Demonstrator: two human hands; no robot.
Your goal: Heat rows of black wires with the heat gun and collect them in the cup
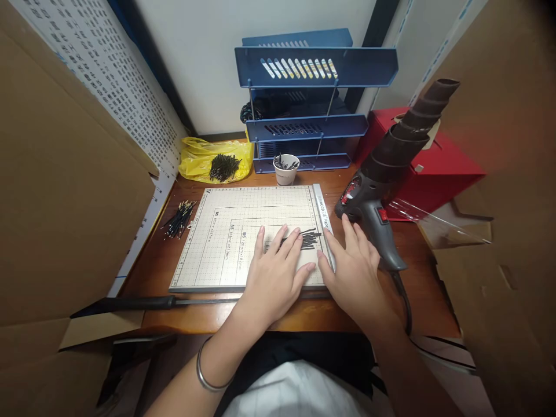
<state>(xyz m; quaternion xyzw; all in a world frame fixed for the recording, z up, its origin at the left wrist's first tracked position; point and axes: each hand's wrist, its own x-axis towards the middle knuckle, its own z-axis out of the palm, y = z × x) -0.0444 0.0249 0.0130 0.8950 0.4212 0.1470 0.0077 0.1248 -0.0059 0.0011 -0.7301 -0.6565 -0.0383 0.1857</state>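
Note:
Several short black tubes [310, 238] lie side by side on the gridded board of a paper cutter [208, 255], against its metal ruler strip [321, 205]. My left hand [278, 260] rests with fingers spread over the left ends of the tubes, hiding part of them. To their right, my right hand [350, 255] lies over the ruler strip with its fingers apart, its thumb close to the tubes. Neither hand has visibly closed around anything. Along the front edge runs the cutter's long blade arm with its black handle [139, 303].
A heat gun [377, 191] stands right of the cutter, nozzle upward. Behind are a paper cup [286, 174] of black pieces, a yellow bag [195, 159] with a black pile, blue tray shelves [304, 130] and a red box [447, 174]. Black, gold-tipped wires [179, 220] lie left. Cardboard walls flank the table.

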